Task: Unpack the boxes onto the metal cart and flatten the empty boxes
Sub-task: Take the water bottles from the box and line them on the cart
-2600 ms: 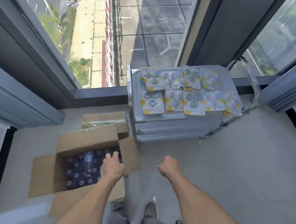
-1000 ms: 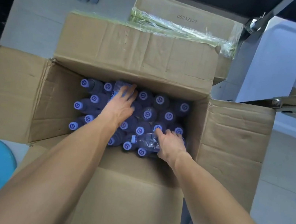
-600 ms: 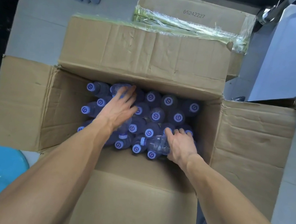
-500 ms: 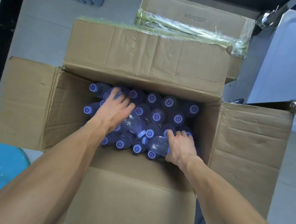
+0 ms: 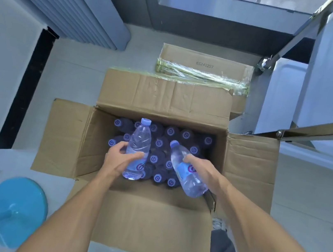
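Observation:
An open cardboard box stands on the floor, its four flaps spread out, with several upright water bottles with purple caps packed inside. My left hand grips one clear water bottle lifted above the others, cap pointing away from me. My right hand grips a second water bottle, tilted with its cap up and to the left. The metal cart stands at the right, only its edge rails and shelves showing.
A flattened cardboard box with clear tape lies on the floor behind the open one. A blue round stool base sits at the lower left. A window frame and grey wall close off the far side.
Both hands were down among the bottles in the box; now each has lifted a bottle up out of the pack. The view has pulled back and up.

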`<state>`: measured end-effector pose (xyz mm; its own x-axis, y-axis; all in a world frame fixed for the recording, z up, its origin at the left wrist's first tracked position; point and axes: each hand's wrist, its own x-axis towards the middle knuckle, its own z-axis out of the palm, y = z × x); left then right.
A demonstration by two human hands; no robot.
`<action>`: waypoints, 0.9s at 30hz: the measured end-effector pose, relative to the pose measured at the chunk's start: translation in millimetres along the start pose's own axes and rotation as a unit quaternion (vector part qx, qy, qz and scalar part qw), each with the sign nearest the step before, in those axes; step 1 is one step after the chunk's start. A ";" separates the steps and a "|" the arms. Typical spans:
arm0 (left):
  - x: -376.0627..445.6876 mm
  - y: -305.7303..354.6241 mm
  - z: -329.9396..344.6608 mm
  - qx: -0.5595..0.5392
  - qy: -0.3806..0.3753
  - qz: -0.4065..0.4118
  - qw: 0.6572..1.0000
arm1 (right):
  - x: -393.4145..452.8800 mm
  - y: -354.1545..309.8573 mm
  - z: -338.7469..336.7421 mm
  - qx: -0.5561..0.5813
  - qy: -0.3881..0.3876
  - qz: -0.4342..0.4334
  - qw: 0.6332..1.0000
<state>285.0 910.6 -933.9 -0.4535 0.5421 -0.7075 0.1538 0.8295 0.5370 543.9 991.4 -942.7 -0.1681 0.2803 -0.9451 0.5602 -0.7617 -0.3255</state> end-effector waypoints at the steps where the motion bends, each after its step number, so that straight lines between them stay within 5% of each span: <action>1: -7.1 10.9 -2.8 -0.077 -0.010 -0.020 0.997 | -13.4 -11.7 -3.4 0.050 -0.007 -0.019 0.999; 4: -32.5 44.7 -5.5 -0.321 -0.085 -0.073 0.940 | -53.9 -47.0 -15.4 0.183 -0.096 -0.081 0.975; 8: -61.2 107.2 -11.3 -0.448 -0.102 -0.033 0.887 | -99.0 -85.0 -32.6 0.321 -0.171 -0.132 0.922; 17: -112.9 199.6 -7.6 -0.508 -0.148 0.051 0.847 | -168.7 -107.4 -29.3 0.441 -0.138 -0.172 0.870; 21: -132.4 196.1 -6.9 -0.486 -0.252 0.069 0.834 | -173.1 -90.2 -3.1 0.524 -0.194 -0.178 0.810; 27: -139.1 165.0 -11.8 -0.497 -0.264 0.013 0.826 | -190.2 -53.4 1.1 0.602 -0.215 -0.166 0.751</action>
<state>363.1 970.4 -741.5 0.0260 0.7588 -0.6508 -0.7590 0.4387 0.4811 545.1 978.1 -745.6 -0.5277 0.5550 -0.6431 -0.6671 -0.7394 -0.0908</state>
